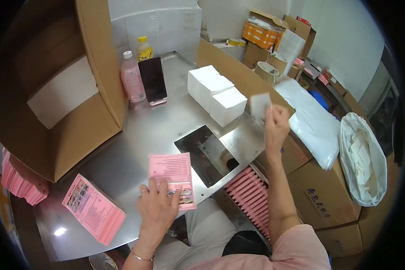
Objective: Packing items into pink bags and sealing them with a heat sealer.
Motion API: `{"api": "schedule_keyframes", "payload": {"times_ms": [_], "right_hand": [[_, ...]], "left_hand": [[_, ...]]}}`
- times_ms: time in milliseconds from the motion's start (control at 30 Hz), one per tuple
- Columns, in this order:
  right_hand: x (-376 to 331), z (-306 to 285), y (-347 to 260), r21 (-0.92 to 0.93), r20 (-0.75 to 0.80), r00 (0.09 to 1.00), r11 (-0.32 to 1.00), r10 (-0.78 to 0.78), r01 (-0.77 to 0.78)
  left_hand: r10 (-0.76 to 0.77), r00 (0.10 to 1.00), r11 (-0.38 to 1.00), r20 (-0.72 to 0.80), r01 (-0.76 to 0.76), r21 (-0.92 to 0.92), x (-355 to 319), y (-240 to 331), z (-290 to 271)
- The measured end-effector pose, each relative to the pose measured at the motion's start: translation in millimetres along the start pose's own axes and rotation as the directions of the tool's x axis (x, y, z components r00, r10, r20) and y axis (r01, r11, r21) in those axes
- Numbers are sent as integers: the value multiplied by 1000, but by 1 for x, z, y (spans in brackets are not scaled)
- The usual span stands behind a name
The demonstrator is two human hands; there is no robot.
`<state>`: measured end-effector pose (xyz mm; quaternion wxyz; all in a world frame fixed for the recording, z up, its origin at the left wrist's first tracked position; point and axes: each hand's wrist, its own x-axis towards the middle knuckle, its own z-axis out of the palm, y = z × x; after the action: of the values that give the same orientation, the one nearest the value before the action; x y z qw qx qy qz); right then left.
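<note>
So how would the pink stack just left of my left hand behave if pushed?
The pink stack would probably slide, as the metal table looks smooth and shiny. Its layers might shift apart, since no band shows around them.

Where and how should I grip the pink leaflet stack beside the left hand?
Probably by both long edges, reaching down from above: the pink leaflet stack lies flat on the metal table with those sides free, while its near end looks fanned and might slip. The left hand is nearest.
</note>
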<state>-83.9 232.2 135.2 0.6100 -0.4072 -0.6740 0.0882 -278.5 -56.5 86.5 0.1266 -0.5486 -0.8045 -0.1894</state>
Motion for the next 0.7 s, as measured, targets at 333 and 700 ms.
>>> {"api": "schedule_keyframes", "payload": {"times_ms": [333, 700], "right_hand": [[25, 88, 2, -325, 523, 724, 680, -450, 658], [10, 84, 16, -186, 463, 792, 830, -398, 526]], "left_hand": [[-51, 998, 986, -39, 44, -162, 1, 10, 8], [-42, 993, 992, -112, 29, -119, 3, 15, 4]]}}
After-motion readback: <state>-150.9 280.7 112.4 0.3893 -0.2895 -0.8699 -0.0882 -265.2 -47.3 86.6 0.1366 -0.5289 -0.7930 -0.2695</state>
